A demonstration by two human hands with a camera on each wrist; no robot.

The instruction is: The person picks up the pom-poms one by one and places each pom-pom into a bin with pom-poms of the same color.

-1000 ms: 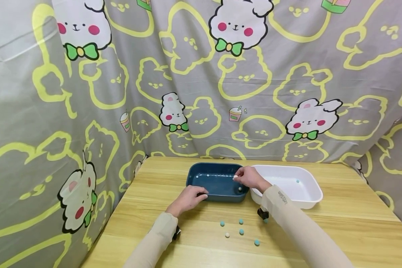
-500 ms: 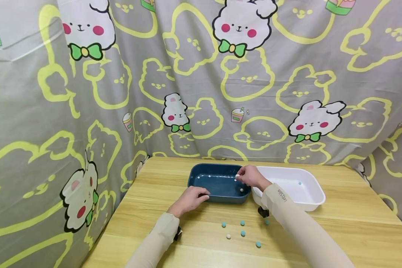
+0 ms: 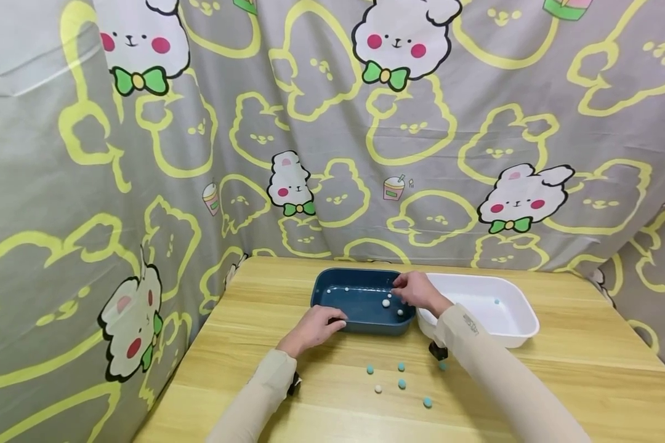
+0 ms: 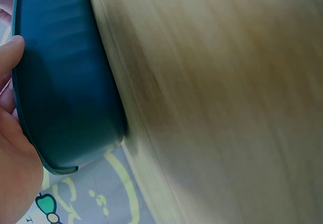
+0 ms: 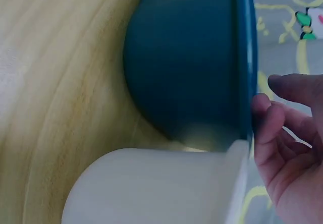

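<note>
A dark blue rectangular dish (image 3: 360,327) stands on the table with several small white balls inside. My left hand (image 3: 312,327) grips its near rim, the thumb (image 4: 12,52) outside and the fingers inside. Over the dish's right end is my right hand (image 3: 417,291), its thumb and fingertips parted with nothing between them. Just left of those fingers, a white ball (image 3: 386,303) is in the dish. In the right wrist view the right hand (image 5: 292,138) is beside the blue dish's rim (image 5: 247,57).
A white dish (image 3: 518,307) adjoins the blue one on the right, with a blue ball (image 3: 496,301) in it. Several blue balls (image 3: 401,384) and one white ball (image 3: 378,389) lie on the wooden table (image 3: 244,369). A patterned curtain (image 3: 332,135) hangs behind.
The right hand has let go of the white ball, which is now in the blue dish, and its fingers have parted. The left hand has kept its place on the rim.
</note>
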